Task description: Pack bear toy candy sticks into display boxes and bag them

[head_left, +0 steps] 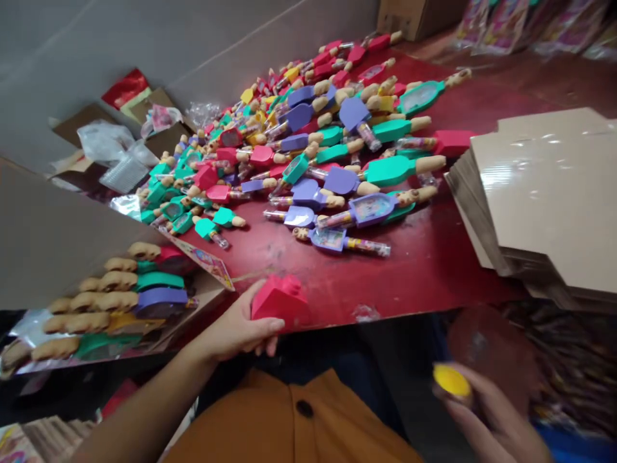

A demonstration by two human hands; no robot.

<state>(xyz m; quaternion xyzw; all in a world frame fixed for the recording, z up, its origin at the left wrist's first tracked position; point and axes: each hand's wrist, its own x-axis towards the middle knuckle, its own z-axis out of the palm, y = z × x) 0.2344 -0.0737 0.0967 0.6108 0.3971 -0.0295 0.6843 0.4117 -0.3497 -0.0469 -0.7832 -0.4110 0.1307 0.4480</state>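
My left hand (245, 328) is closed around a hot-pink plastic piece (279, 297) at the front edge of the red table. The piece has an angular body with small knobs on top. Lower right, my right hand (486, 411) pinches a small object with a round yellow end (452, 381); the rest of it is hidden by my fingers. Beyond my left hand spreads a large heap of paddle-shaped toys (299, 119) in green, purple, pink and yellow, many with tan handles and clear tubes. Nearest lies a purple toy (328, 239) with a dog-shaped tan end.
On the left, an open display box (207, 260) holds several toys in a row. Flat cardboard sheets (544, 193) are stacked at the right. Cartons with plastic wrap (106, 145) stand at the back left, and another carton (409, 18) is at the back. A grey wall borders the table.
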